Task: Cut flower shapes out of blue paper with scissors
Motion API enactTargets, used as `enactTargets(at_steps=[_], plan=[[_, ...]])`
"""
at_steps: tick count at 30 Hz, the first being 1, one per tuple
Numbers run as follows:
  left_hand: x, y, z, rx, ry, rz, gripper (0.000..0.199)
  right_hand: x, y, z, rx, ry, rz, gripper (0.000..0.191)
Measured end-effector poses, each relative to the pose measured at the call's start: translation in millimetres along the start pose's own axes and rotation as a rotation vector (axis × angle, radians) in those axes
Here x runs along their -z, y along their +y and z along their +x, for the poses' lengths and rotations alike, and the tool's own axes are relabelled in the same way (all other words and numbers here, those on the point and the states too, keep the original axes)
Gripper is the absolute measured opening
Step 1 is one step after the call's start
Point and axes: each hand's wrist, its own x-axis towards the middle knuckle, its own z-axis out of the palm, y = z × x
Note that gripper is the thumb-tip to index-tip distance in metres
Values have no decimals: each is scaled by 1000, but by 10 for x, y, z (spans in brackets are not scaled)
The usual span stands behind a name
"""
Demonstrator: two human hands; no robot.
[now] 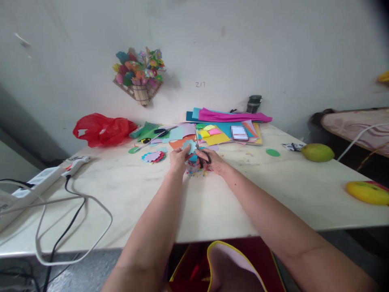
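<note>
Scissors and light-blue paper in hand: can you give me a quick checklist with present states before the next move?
1. Light-blue scalloped paper gripped by the left hand: ok.
2. Scissors in the right hand, held by the black handles: ok.
3. Blades clear of the left hand: cannot tell; too small to judge.
4. Loose scraps cleared from beneath the hands: not ok; a colourful scatter lies there.
5. Pile of scalloped cutouts apart from the hands: ok, off to the left.
</note>
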Motion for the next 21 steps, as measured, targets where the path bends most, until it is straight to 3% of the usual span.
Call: enactTargets(at_steps=[21], plan=[[-77,-90,-21,-19,-37,-178,34,-112,-65,-54,51,84,-107,40]])
